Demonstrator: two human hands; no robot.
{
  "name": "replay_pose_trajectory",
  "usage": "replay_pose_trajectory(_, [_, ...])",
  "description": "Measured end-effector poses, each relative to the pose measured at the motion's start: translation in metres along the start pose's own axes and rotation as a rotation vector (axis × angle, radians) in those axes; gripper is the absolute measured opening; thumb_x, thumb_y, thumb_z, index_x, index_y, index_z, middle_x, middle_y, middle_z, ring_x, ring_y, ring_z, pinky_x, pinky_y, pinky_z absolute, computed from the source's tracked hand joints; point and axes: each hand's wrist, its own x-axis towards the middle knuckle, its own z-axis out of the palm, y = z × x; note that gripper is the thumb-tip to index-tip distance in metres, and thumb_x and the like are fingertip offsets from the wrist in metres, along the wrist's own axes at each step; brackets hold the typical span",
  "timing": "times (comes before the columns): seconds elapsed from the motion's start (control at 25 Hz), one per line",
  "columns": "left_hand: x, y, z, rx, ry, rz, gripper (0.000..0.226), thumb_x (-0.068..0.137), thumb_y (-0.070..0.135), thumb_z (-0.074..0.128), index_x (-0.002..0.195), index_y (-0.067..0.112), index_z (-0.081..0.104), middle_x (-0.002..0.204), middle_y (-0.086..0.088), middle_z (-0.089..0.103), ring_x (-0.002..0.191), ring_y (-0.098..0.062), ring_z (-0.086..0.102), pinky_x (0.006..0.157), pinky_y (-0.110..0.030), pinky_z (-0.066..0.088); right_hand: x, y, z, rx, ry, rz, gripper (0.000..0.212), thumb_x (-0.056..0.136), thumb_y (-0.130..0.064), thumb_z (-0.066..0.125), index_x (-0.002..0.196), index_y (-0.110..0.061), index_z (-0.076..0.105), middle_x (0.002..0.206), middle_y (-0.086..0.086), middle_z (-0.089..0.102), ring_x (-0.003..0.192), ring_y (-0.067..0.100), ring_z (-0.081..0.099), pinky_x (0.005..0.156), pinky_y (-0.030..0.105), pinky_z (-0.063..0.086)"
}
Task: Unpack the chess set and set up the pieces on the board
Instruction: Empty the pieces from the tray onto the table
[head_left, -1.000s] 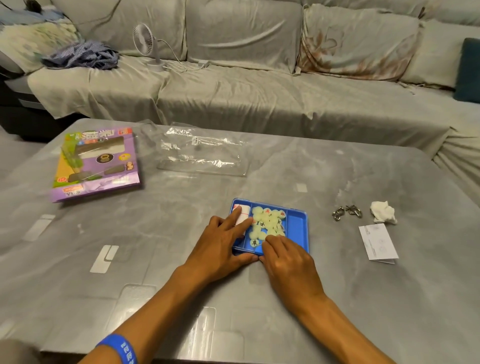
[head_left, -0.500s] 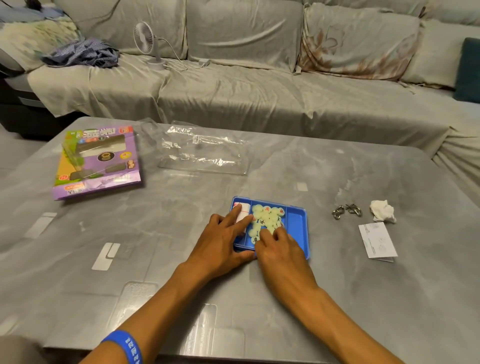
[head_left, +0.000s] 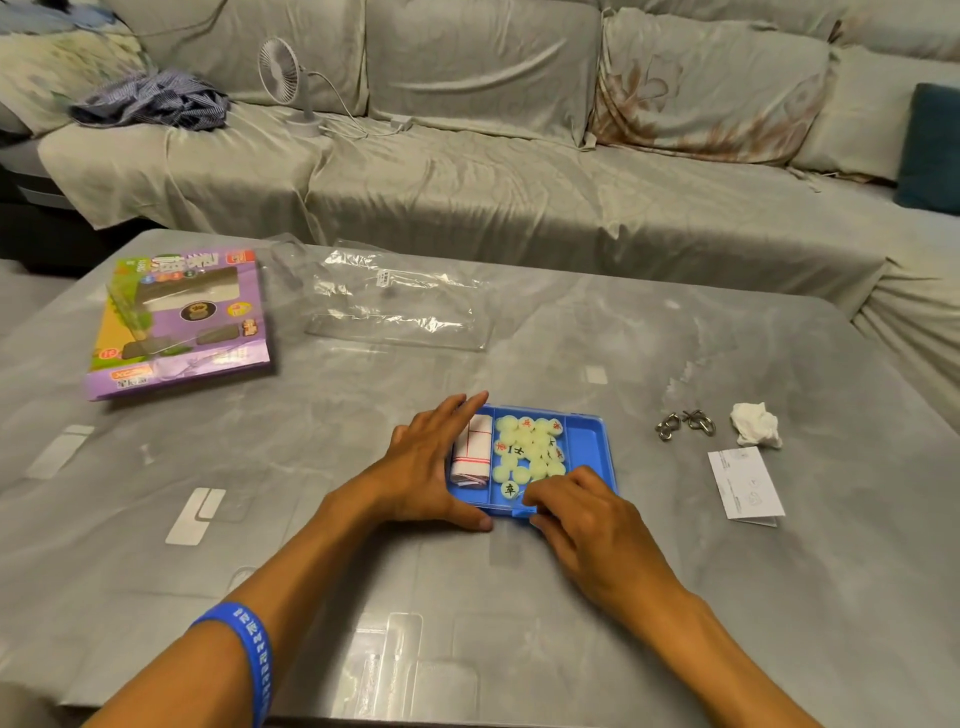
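Presently, the blue tray (head_left: 587, 441) at frame centre is steadied by the flat, straight-fingered left hand (head_left: 431, 467) and pinched at its near rim by the right hand (head_left: 576, 514), with the round pieces (head_left: 530, 452) and folded board sheet (head_left: 474, 452) not yet unpacked.

Grey marble table (head_left: 623, 597) carries blue tray (head_left: 589, 441), purple box (head_left: 182, 317), plastic wrap (head_left: 400, 306), leaflet (head_left: 745, 483)

Lying flat at frame centre: an open blue plastic tray (head_left: 589, 441). In its left compartment, a folded white cloth board (head_left: 474, 453) with red grid lines; in the middle one, a heap of pale round xiangqi pieces (head_left: 527, 452), some showing red or black characters.
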Motion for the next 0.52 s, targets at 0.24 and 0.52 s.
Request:
replay_pose_trajectory(0.24, [-0.001, -0.008, -0.001, -0.030, -0.043, 0.048, 0.115, 0.052, 0.071, 0.076, 0.138, 0.059, 0.001, 0.152, 0.019, 0.013, 0.136, -0.011, 0.025, 0.112, -0.046, 0.031, 0.001, 0.004, 0.000, 0.157, -0.019, 0.057, 0.018, 0.089, -0.037, 0.061, 0.101, -0.026, 0.068, 0.096, -0.012, 0.067, 0.094, 0.003, 0.054, 0.073, 0.020, 0.051])
replay_pose_trajectory(0.52, [-0.002, -0.009, -0.003, -0.079, -0.054, 0.024, 0.106, 0.049, 0.086, 0.062, 0.139, 0.057, 0.014, 0.153, 0.021, 0.011, 0.136, -0.012, 0.025, 0.112, -0.045, 0.030, -0.009, 0.000, 0.003, -0.226, 0.095, 0.080, 0.040, 0.073, -0.044, 0.077, 0.102, -0.023, 0.061, 0.101, -0.003, 0.059, 0.092, 0.018, 0.054, 0.073, 0.025, 0.035])
